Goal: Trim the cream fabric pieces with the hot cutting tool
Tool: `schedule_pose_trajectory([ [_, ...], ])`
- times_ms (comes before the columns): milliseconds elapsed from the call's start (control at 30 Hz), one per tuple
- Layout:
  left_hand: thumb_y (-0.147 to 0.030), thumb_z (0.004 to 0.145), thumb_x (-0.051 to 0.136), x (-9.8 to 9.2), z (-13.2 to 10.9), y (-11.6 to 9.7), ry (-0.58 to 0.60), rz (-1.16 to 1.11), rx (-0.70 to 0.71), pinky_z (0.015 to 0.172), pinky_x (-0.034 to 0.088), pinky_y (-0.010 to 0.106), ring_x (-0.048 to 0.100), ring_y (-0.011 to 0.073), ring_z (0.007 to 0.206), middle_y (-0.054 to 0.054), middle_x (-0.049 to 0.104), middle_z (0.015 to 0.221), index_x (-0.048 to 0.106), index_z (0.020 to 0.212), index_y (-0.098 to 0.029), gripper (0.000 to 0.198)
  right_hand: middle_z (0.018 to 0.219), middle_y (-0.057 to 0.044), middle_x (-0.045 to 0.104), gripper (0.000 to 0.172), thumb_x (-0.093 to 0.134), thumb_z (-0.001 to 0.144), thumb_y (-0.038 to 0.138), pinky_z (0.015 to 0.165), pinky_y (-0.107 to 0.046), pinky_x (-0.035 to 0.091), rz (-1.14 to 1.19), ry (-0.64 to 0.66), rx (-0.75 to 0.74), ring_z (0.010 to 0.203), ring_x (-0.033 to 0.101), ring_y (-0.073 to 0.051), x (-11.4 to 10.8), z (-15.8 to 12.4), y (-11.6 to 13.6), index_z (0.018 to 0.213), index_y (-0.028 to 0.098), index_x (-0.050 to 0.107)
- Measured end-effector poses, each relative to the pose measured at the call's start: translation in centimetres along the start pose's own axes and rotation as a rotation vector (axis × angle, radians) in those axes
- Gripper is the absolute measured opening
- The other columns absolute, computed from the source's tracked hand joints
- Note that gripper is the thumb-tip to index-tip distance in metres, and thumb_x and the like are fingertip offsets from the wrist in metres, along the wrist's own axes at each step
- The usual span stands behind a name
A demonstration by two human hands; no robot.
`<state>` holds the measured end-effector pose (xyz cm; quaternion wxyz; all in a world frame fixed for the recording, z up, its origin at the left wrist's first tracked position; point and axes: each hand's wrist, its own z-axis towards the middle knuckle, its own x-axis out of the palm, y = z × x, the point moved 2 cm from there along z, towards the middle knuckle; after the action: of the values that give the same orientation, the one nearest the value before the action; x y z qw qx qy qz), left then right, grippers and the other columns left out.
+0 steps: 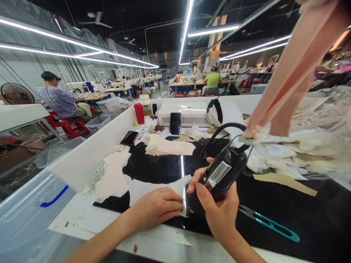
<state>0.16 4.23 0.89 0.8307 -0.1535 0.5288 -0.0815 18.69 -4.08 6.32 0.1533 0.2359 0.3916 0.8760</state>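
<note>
My right hand (221, 208) is wrapped round a black corded electric fabric cutter (219, 173), tilted with its lower end near the black work surface (159, 168). The cutter is tied at its top to a pink fabric strap (290, 73); its blade end is hidden. Fingers stretched out, my left hand (156, 206) lies flat on the right end of a pale cut fabric piece (148, 188), just left of the cutter. Teal-handled thread snips (274, 224) lie to the right of my right hand.
Pale cut pieces are stacked behind (167, 146) and at left (113, 175), beside tangled green cord (94, 179). At the back stand a white metal box (183, 115), a phone (175, 124) and a red spool (139, 113). A beige strip (285, 182) and heaped fabric lie right.
</note>
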Motion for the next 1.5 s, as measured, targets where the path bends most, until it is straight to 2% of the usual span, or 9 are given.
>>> schedule_pose_trajectory([
  [333, -0.032, 0.119, 0.067, 1.4, -0.9, -1.4, -0.056, 0.213, 0.070, 0.108, 0.064, 0.035, 0.080, 0.0230, 0.118, 0.009, 0.082, 0.142, 0.079, 0.131, -0.022, 0.020, 0.088, 0.001, 0.076, 0.040, 0.087, 0.100, 0.034, 0.061, -0.030, 0.067, 0.058, 0.052, 0.083, 0.062, 0.072, -0.016, -1.5, -1.3, 0.0, 0.133, 0.032, 0.063],
  [467, -0.034, 0.116, 0.071, 1.5, -1.0, -1.9, -0.005, 0.232, 0.081, 0.109, 0.063, 0.034, 0.078, 0.0231, 0.119, 0.009, 0.081, 0.141, 0.076, 0.135, -0.022, 0.023, 0.090, 0.002, 0.074, 0.055, 0.091, 0.098, 0.039, 0.063, -0.030, 0.065, 0.098, -0.037, 0.191, 0.064, 0.071, -0.016, -1.3, -2.3, 0.4, 0.143, 0.032, 0.059],
  [567, -0.037, 0.113, 0.077, 1.5, -1.1, -2.1, 0.017, 0.201, 0.099, 0.109, 0.063, 0.034, 0.077, 0.0233, 0.119, 0.008, 0.083, 0.134, 0.075, 0.138, -0.021, 0.030, 0.089, 0.002, 0.074, 0.055, 0.091, 0.098, 0.040, 0.062, -0.030, 0.065, 0.108, -0.052, 0.207, 0.064, 0.070, -0.015, -1.3, -2.5, 0.8, 0.143, 0.032, 0.060],
  [700, -0.034, 0.116, 0.072, 1.0, -1.5, -2.4, 0.015, 0.116, 0.131, 0.114, 0.061, 0.035, 0.078, 0.0228, 0.116, 0.009, 0.084, 0.133, 0.077, 0.135, -0.020, 0.024, 0.086, 0.003, 0.076, 0.050, 0.093, 0.096, 0.035, 0.061, -0.031, 0.066, 0.098, 0.055, 0.090, 0.063, 0.073, -0.016, -1.9, -0.9, 1.4, 0.137, 0.032, 0.064],
  [900, -0.036, 0.122, 0.060, -1.2, -1.7, -3.0, 0.013, -0.053, 0.149, 0.112, 0.061, 0.033, 0.082, 0.0214, 0.114, 0.009, 0.087, 0.129, 0.078, 0.134, -0.019, 0.027, 0.082, 0.007, 0.074, 0.055, 0.096, 0.092, 0.046, 0.063, -0.033, 0.062, 0.023, -0.133, 0.011, 0.060, 0.068, -0.015, -3.1, 3.6, 0.3, 0.133, 0.030, 0.064],
  [1000, -0.031, 0.123, 0.059, -1.9, -0.9, -3.2, -0.002, -0.028, 0.078, 0.105, 0.063, 0.032, 0.082, 0.0209, 0.114, 0.010, 0.086, 0.128, 0.078, 0.134, -0.019, 0.026, 0.082, 0.008, 0.073, 0.056, 0.097, 0.090, 0.048, 0.064, -0.033, 0.061, 0.020, -0.140, 0.001, 0.060, 0.068, -0.015, -3.1, 5.0, -0.9, 0.130, 0.030, 0.063],
  [1100, -0.026, 0.123, 0.055, -1.8, 0.7, -3.1, -0.076, 0.086, -0.042, 0.087, 0.062, 0.030, 0.079, 0.0181, 0.097, 0.007, 0.084, 0.112, 0.081, 0.123, -0.018, 0.027, 0.083, 0.008, 0.072, 0.048, 0.096, 0.090, 0.049, 0.063, -0.033, 0.062, 0.033, -0.107, 0.000, 0.059, 0.068, -0.014, -2.7, 5.4, -1.8, 0.118, 0.028, 0.062],
  [1233, -0.021, 0.120, 0.061, -0.2, 3.4, -2.8, -0.061, 0.245, -0.125, 0.072, 0.055, 0.029, 0.069, 0.0166, 0.079, 0.002, 0.076, 0.089, 0.080, 0.102, -0.019, 0.026, 0.081, 0.009, 0.074, 0.036, 0.091, 0.091, 0.036, 0.062, -0.032, 0.063, 0.044, -0.070, -0.004, 0.058, 0.068, -0.013, -1.7, 5.5, -2.4, 0.110, 0.029, 0.061],
  [1500, -0.018, 0.112, 0.074, 2.7, 5.7, -2.0, 0.034, 0.420, -0.204, 0.065, 0.048, 0.031, 0.061, 0.0179, 0.072, 0.000, 0.066, 0.082, 0.074, 0.090, -0.018, 0.021, 0.080, 0.009, 0.076, 0.031, 0.088, 0.088, 0.024, 0.059, -0.030, 0.063, 0.045, -0.064, -0.004, 0.056, 0.069, -0.012, -1.0, 5.5, -3.1, 0.104, 0.028, 0.062],
])
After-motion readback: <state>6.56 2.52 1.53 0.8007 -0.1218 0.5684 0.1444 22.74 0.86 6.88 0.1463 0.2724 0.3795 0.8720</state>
